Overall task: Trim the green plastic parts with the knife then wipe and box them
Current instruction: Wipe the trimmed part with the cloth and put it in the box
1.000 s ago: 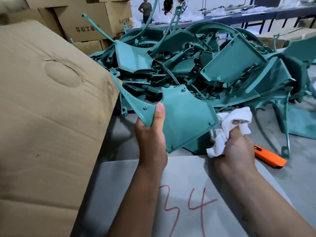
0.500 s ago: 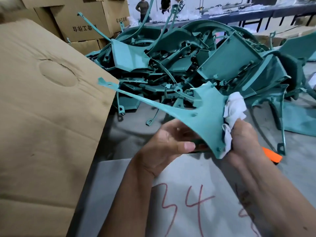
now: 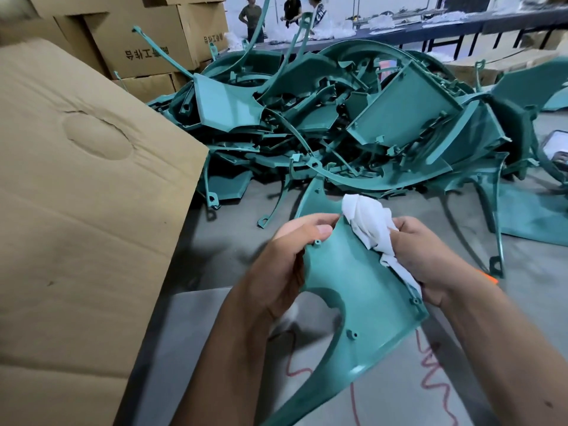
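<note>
Now our left grip (image 3: 285, 259) clamps the green part (image 3: 359, 305), long axis running toward us, right grip (image 3: 430, 259) pinching the cloth (image 3: 368, 222) on its far edge.

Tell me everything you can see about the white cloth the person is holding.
The white cloth is a thin, soft rag, crumpled into a loose wad with a wrinkled tail trailing toward the wrist. The right hand grips it and presses it against the upper right edge of the green plastic part, which the left hand holds. It looks clean and is held above the table.
</note>
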`<state>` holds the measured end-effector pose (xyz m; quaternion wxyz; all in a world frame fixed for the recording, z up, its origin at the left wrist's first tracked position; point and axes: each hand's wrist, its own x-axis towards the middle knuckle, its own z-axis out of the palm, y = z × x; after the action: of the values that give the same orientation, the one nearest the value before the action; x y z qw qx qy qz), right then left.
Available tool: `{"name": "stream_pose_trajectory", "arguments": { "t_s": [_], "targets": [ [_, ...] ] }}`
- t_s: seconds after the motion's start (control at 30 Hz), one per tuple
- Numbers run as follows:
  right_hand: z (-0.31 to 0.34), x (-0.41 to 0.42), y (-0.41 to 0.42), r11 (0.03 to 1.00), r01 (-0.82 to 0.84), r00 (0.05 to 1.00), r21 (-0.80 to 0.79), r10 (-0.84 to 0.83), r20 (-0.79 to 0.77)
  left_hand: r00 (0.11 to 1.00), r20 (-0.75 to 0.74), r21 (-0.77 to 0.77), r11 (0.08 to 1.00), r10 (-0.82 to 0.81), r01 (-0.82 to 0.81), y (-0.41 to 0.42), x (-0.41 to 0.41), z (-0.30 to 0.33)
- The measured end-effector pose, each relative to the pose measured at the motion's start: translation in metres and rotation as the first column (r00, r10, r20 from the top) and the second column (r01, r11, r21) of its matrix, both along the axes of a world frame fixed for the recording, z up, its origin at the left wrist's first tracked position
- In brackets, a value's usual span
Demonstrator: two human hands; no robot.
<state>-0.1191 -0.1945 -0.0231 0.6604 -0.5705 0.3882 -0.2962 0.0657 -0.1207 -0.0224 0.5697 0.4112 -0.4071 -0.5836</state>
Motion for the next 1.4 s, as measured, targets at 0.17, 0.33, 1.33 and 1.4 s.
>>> {"name": "stream_pose_trajectory", "arguments": {
  "t_s": [0.17,0.33,1.33,1.4],
  "targets": [
    [-0.002,0.001,-0.001,1.000,0.009,1.000,0.005,-0.009,-0.011,0.994,0.033,-0.109,0.989,0.101,-0.097,-0.003,-0.007,0.002],
    [0.002,-0.004,-0.004,0.998,-0.059,0.998,0.005,0.058,0.038,0.939,0.008,-0.157,0.927,0.345,-0.340,-0.004,-0.009,0.001],
    [0.011,0.022,0.017,0.909,-0.231,0.773,0.346,-0.044,0.632,0.493,0.057,-0.571,0.433,0.868,-0.697,-0.008,-0.007,-0.012],
    [0.012,0.019,0.015,0.844,-0.290,0.706,0.452,-0.131,0.696,0.494,0.076,-0.572,0.444,0.866,-0.690,-0.007,-0.007,-0.009]
  ]
}}
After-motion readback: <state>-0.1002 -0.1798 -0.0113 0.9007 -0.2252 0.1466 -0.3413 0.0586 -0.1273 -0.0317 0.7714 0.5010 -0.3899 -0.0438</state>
